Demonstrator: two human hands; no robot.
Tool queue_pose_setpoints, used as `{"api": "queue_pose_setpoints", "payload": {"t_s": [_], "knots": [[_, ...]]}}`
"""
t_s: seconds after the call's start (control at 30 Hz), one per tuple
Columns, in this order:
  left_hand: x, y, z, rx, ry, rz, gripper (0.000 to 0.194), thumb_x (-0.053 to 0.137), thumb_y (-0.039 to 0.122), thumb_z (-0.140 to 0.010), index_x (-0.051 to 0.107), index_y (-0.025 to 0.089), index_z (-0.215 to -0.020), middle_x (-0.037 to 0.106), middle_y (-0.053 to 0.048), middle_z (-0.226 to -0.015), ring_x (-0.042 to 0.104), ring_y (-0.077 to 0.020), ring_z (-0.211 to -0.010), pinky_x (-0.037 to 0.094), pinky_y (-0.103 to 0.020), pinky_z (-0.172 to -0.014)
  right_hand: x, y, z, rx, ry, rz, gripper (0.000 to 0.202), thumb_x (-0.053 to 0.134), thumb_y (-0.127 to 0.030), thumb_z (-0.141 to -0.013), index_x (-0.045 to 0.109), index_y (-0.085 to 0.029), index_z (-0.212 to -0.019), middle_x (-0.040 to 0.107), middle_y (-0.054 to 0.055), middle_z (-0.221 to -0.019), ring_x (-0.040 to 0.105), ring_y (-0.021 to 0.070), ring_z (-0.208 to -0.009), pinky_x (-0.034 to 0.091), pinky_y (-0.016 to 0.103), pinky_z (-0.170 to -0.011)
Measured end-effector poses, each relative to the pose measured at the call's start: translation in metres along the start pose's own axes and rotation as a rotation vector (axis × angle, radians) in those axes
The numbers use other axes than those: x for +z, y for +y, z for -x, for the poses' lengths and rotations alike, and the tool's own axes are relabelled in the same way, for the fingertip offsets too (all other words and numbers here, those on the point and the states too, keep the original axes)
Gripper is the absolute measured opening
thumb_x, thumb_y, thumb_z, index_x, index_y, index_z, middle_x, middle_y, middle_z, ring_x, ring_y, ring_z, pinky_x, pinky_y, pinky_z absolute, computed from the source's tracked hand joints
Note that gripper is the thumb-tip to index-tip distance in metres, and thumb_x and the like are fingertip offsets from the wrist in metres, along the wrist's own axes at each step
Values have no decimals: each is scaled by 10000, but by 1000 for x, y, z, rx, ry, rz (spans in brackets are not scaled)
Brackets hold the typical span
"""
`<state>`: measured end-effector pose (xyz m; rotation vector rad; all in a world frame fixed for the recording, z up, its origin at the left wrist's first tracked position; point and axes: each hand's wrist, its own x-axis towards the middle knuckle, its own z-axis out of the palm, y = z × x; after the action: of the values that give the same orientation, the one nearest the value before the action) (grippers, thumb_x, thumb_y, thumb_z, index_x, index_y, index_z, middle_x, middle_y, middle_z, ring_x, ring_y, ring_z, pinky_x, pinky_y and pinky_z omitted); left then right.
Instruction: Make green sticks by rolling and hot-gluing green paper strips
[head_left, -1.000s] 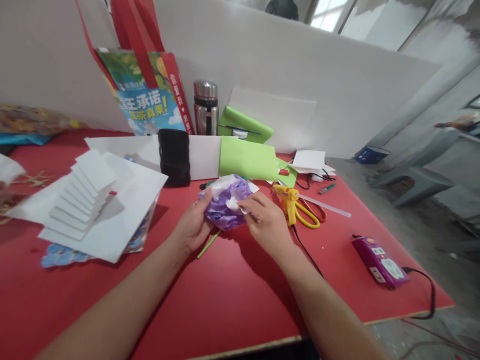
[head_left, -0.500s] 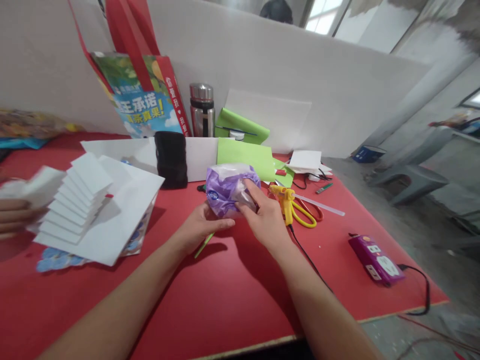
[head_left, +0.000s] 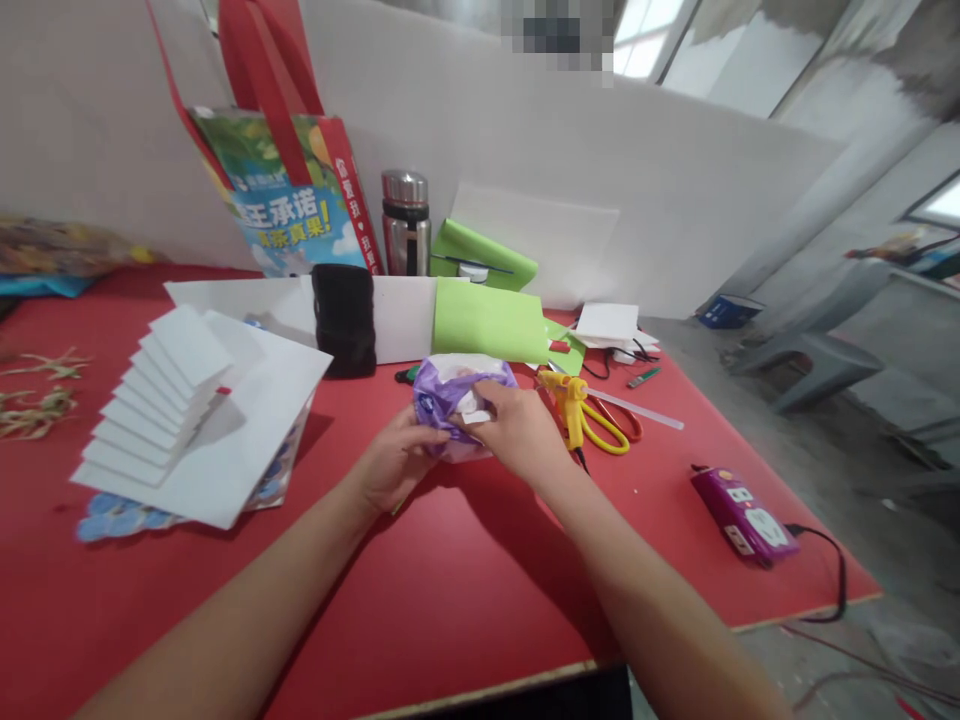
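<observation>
A purple and white tissue pack (head_left: 433, 392) is held above the red table, in front of the green sheet. My left hand (head_left: 397, 455) grips its lower left side, thumb pressed against the wrapper. From the right, my right hand (head_left: 517, 420) reaches into the pack's opening, its fingers closed on a white tissue (head_left: 472, 403). Part of the tissue shows between the fingers and the wrapper; some fingertips are hidden. A yellow hot glue gun (head_left: 572, 405) with a clear glue stick lies just right of my right hand, beside yellow-handled scissors (head_left: 611, 435).
Stacked white cards (head_left: 150, 410) lie on a white board at left, near dried strands (head_left: 37, 410). Behind stand a black object (head_left: 343, 320), a steel flask (head_left: 406, 225), a printed bag (head_left: 285, 215) and a green sheet (head_left: 487, 320). A purple power strip (head_left: 746, 515) sits at right.
My right hand's fingers have gone deeper into the pack, and white tissue now shows at the opening. The pack has tilted and dropped slightly. Another person's hand at far left has left view.
</observation>
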<state>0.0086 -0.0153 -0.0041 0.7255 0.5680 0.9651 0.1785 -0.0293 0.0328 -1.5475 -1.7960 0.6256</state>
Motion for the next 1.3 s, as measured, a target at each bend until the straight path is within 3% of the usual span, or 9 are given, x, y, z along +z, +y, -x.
{"api": "queue_pose_setpoints", "payload": {"t_s": [0.1, 0.27, 0.47, 0.67, 0.77, 0.97, 1.13, 1.2, 1.3], "knots": [[3, 3, 2, -22, 102, 80, 427, 706, 39, -657, 758, 180, -1057, 810, -45, -882, 750, -221, -821, 614, -386, -869, -7, -4, 1, -111, -105, -159, 300, 637, -347, -900, 501, -213, -669, 512, -41, -638, 507, 126, -619, 354, 235, -571], [7, 4, 4, -46, 92, 12, 571, 611, -41, -519, 752, 171, -1031, 795, -53, -897, 737, -235, -811, 618, -389, -806, -21, -7, 7, -35, -358, -294, 136, 510, -191, -920, 629, -244, -958, 639, -57, -665, 567, 121, -432, 383, 227, -457], [10, -6, 4, 21, 0, -122, 502, 610, -41, -525, 772, 177, -947, 790, -58, -917, 735, -241, -883, 573, -346, -840, 2, -5, 0, -7, 165, 292, 188, 601, -211, -860, 760, -220, -960, 678, 50, -651, 620, 222, -585, 415, 309, -583], [14, -6, 4, 87, 14, -108, 759, 678, -63, -529, 717, 249, -1220, 797, -46, -1047, 738, -281, -1024, 550, -401, -950, 2, 0, -8, 53, 225, -118, 183, 569, -251, -834, 662, -207, -682, 567, -12, -567, 534, 172, -554, 374, 274, -560], [17, -7, 6, 88, -11, -161, 563, 764, -3, -584, 757, 217, -1102, 798, -62, -1003, 735, -292, -1023, 539, -411, -962, -1, -5, -8, 26, 361, 58, 184, 608, -266, -819, 613, -219, -641, 524, -10, -550, 502, 179, -577, 359, 289, -582], [13, -7, 5, 41, 42, -48, 560, 692, -57, -525, 749, 205, -1017, 782, -40, -962, 723, -218, -934, 530, -331, -900, 2, -15, -13, -52, 143, -105, 134, 514, -180, -845, 642, -202, -877, 621, 3, -677, 565, 185, -617, 412, 283, -565], [7, -3, 1, -4, 140, 38, 579, 609, -106, -488, 718, 199, -967, 759, 5, -896, 711, -147, -829, 529, -275, -892, 5, -25, 9, -206, 80, 298, 435, 440, -185, -973, 572, -86, -1375, 734, 174, -1030, 654, 263, -787, 462, 356, -661], [7, 0, 3, 7, 112, 61, 539, 629, -105, -510, 718, 201, -945, 757, 16, -874, 718, -136, -817, 538, -264, -900, 8, -28, 16, -238, 107, 373, 378, 455, -258, -1026, 613, -118, -1338, 731, 176, -1072, 658, 267, -835, 467, 362, -706], [8, 6, 7, -13, -5, 117, 440, 732, -38, -595, 737, 191, -971, 765, 4, -831, 738, -158, -793, 576, -272, -866, 11, -30, 17, -279, 116, 404, 238, 526, -311, -1030, 706, -161, -987, 723, 124, -947, 626, 268, -880, 456, 381, -809]]}}
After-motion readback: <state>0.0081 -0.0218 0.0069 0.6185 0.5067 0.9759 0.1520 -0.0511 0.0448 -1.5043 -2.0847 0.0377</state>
